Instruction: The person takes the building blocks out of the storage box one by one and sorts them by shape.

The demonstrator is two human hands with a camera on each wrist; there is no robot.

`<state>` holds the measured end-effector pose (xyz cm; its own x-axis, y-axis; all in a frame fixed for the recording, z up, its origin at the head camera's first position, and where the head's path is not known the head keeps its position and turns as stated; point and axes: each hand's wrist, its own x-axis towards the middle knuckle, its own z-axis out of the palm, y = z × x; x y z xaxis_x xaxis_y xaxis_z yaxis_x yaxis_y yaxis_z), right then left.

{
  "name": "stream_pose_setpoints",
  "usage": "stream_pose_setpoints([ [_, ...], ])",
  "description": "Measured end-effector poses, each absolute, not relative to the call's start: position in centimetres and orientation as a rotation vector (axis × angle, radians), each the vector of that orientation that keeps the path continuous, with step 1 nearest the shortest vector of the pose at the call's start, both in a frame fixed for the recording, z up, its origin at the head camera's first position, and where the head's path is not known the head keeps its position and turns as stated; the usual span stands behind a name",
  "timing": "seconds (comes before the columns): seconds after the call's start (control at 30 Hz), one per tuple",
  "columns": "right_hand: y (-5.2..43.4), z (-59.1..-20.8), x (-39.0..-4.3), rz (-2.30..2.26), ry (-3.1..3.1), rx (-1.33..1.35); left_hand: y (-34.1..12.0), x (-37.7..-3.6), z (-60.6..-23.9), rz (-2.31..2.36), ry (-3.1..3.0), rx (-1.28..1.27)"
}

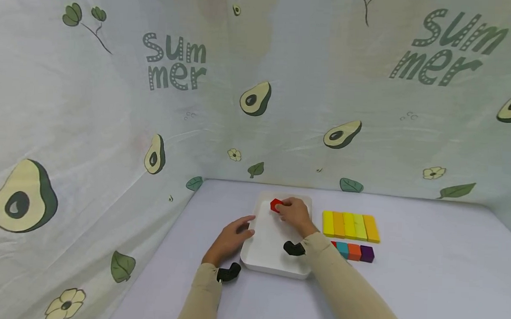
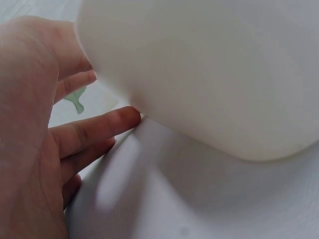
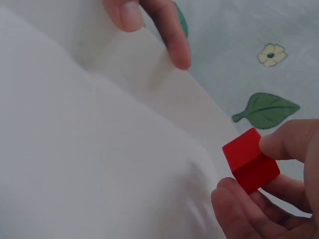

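Observation:
A white tray [image 1: 263, 255] lies on the pale table. My right hand [image 1: 293, 213] reaches over its far end and pinches a red cube [image 1: 276, 205] between thumb and fingers; in the right wrist view the red cube [image 3: 250, 160] hangs just above the tray [image 3: 75, 164] near its far corner. My left hand [image 1: 232, 238] rests against the tray's left side with straight fingers; in the left wrist view its fingertips [image 2: 122, 119] touch the tray's outer wall [image 2: 209, 89].
Right of the tray lies a row of long yellow and orange blocks [image 1: 350, 226], with small teal, orange and purple cubes [image 1: 354, 252] in front of them. An avocado-print cloth [image 1: 258, 98] walls the back and left side.

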<state>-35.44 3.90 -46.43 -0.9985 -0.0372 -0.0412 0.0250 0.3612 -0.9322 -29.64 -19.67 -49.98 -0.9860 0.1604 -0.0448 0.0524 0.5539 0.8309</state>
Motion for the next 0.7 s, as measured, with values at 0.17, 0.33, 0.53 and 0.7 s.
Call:
stream_pose_setpoints([
  [0.17, 4.8, -45.4, -34.4, -1.955, 2.359, -0.028, -19.6, -29.7, -49.8, 1.423, 2.680, 0.192],
  [0.33, 5.6, -44.7, -33.5, -2.025, 2.303, -0.021, -19.6, -29.6, -49.9, 1.426, 2.668, 0.189],
  [0.53, 6.0, -44.1, -32.8, -2.026, 2.324, -0.019, -19.5, -29.4, -49.8, 1.435, 2.665, 0.182],
  [0.7, 6.6, -43.8, -32.0, -2.033, 2.319, -0.022, -19.5, -29.4, -49.8, 1.429, 2.667, 0.166],
])
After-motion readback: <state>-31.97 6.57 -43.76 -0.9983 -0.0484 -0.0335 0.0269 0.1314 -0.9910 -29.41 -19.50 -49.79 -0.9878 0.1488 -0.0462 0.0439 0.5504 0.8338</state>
